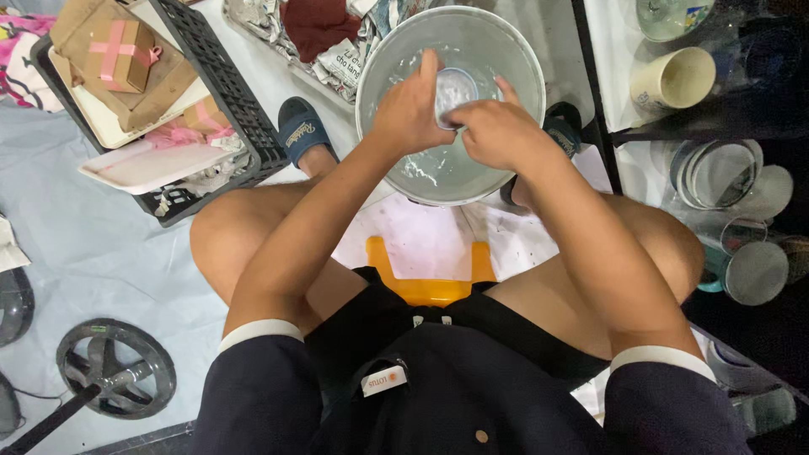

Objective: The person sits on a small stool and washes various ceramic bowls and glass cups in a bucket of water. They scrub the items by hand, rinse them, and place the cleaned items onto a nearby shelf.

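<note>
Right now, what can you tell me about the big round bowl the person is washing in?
The big round grey metal basin sits on the floor between the person's feet, seen from above. Its wide rim is pale and its inside looks wet, with shallow water and soapy streaks. The left hand and the right hand reach into it together, holding a small clear glass cup over the middle.

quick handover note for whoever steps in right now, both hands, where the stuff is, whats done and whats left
Left hand: gripping the small glass from its left side, over the basin.
Right hand: on the glass's right side, fingers at its rim.
Grey basin: on the floor between the feet, holding shallow, foamy-looking water.
Done: hard to tell; cups and glasses sit in a rack to the right.
Left: the glass in hand is not yet set down.
</note>
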